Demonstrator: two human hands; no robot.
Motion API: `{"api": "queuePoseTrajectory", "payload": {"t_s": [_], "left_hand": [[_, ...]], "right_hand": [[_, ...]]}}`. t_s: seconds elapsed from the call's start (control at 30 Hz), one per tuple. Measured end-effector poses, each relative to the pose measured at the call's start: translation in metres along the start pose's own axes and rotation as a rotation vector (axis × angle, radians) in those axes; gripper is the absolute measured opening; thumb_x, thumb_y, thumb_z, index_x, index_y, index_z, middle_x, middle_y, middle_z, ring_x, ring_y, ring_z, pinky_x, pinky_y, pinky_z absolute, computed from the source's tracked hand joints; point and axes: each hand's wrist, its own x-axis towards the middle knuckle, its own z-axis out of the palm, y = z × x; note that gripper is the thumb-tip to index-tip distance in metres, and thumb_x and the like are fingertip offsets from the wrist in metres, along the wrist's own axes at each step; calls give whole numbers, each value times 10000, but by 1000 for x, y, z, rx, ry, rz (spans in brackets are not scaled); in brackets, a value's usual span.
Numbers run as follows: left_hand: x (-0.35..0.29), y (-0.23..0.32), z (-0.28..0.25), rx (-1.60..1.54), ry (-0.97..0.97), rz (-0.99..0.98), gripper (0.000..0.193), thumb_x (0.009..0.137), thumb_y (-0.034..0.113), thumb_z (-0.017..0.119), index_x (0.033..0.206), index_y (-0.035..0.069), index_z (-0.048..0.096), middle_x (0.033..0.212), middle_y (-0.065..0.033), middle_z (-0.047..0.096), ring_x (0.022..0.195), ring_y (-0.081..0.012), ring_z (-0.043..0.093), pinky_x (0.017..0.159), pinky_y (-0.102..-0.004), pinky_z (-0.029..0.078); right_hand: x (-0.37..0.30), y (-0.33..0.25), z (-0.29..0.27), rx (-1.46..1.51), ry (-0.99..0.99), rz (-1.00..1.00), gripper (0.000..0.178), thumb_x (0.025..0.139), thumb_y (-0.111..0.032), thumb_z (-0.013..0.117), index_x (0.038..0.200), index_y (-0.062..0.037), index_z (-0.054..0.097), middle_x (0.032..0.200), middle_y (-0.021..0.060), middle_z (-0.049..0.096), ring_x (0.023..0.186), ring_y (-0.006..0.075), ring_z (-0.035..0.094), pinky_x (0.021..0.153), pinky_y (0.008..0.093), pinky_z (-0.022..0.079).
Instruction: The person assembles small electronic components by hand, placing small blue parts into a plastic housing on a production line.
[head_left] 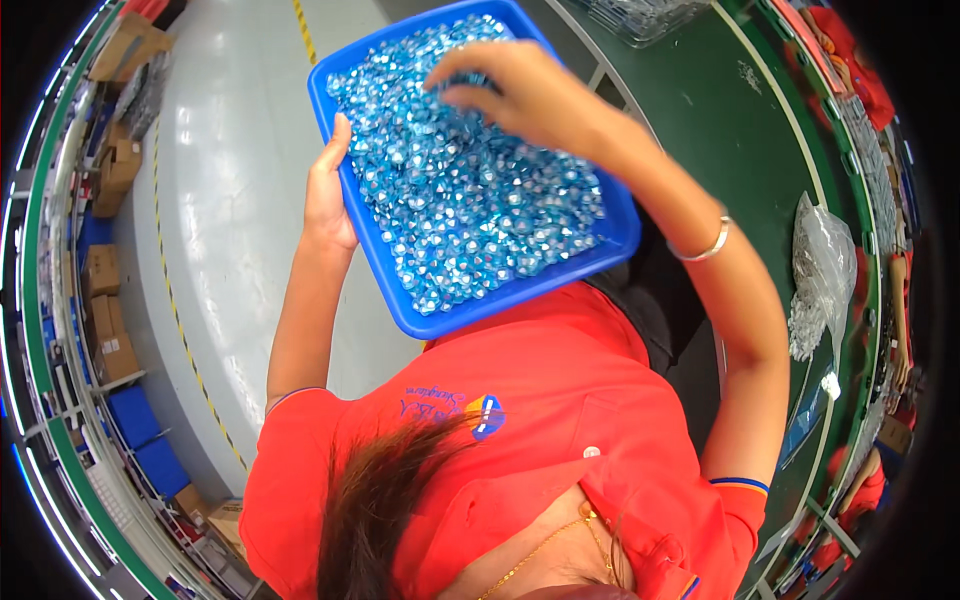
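Blue plastic tray (612,252): held tilted in front of the person's red shirt (540,350), its near edge close to the waist.
Shiny light-blue beads (460,205): spread thickly inside the tray, thinning near the closest rim.
Left hand (328,195): clamped on the tray's left side, thumb laid along the rim; from where I stand, the other fingers are mostly hidden.
Right hand (525,88): curled over the far half of the beads, blurred, its fingers partly apart with a gap showing; whether they touch or pinch any beads, I can't tell.
Right forearm: wearing a silver bangle (712,245).
Green surface (690,95): off to the right, carrying a clear plastic bag (828,250).
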Motion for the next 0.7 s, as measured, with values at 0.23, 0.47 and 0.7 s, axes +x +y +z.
{"api": "queuePoseTrajectory", "payload": {"t_s": [0.23, 0.47, 0.7], "left_hand": [[43, 18, -13, -23, 62, 9, 558, 1029, 445, 482, 1411, 38, 462, 1318, -173, 606, 1154, -318, 641, 962, -482, 552], [47, 5, -38, 3, 108, 47, 528, 1024, 428, 506, 1383, 42, 497, 1278, -150, 636, 1105, -275, 672, 913, -443, 583], [51, 10, -50, -19, 114, 76, 508, 1028, 414, 509, 1371, 39, 507, 1256, -136, 651, 1068, -246, 690, 871, -406, 603]], "right_hand": [[57, 7, -47, 371, -166, 50, 235, 961, -109, 654, 1155, 22, 674, 1023, 137, 711, 951, 153, 676, 829, 272, 544], [31, 41, -44, 373, -51, 171, 242, 973, -133, 635, 1161, 13, 677, 1041, 113, 710, 983, 150, 666, 875, 283, 534], [-20, 75, -41, 251, 219, 298, 265, 1010, -180, 581, 1172, 11, 667, 1112, 72, 697, 1043, 115, 624, 925, 299, 490]]}}
